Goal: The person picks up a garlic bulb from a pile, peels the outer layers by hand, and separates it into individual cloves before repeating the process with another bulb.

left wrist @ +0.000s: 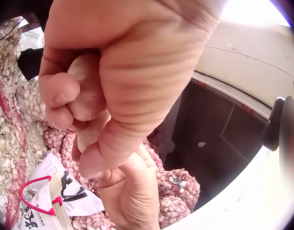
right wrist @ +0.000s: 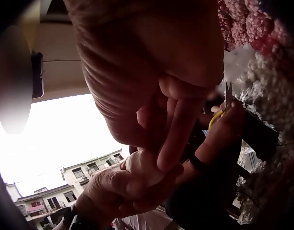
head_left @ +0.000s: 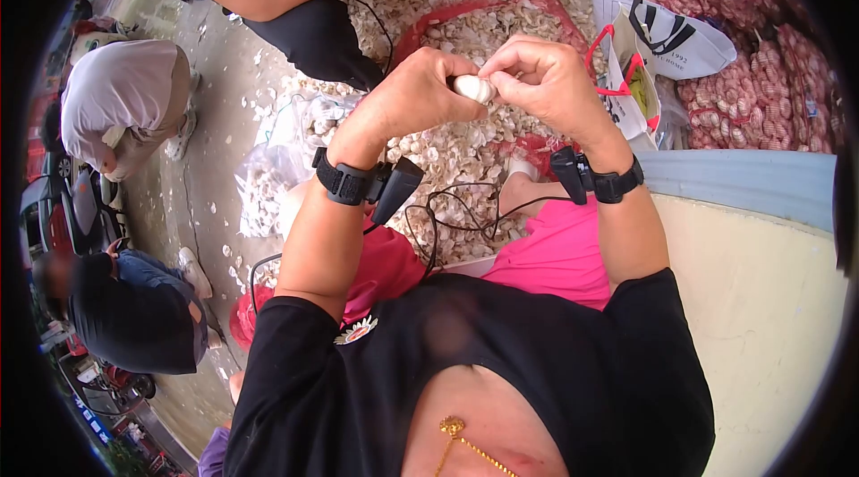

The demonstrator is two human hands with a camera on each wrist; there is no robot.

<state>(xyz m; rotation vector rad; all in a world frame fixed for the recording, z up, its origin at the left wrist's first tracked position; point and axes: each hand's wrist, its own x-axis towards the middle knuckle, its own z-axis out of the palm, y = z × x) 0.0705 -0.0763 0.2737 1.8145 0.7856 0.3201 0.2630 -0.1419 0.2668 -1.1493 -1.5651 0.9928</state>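
Observation:
My left hand grips a whitish garlic bulb, raised in front of my chest above a heap of papery garlic skins. The fingers of my right hand pinch at the bulb's right end, thumb and forefinger close together there. Seen from the left wrist, the garlic bulb sits between curled fingers and the thumb side of the hand, partly covered. From the right wrist, a fingertip of my right hand lies against the pale garlic bulb, while my left hand cups it from below.
A white bag with red handles stands right of the heap, before mesh sacks of garlic. A clear plastic bag lies left. Another person holds yellow-handled scissors nearby. Black cables run below my wrists. A low wall borders my right.

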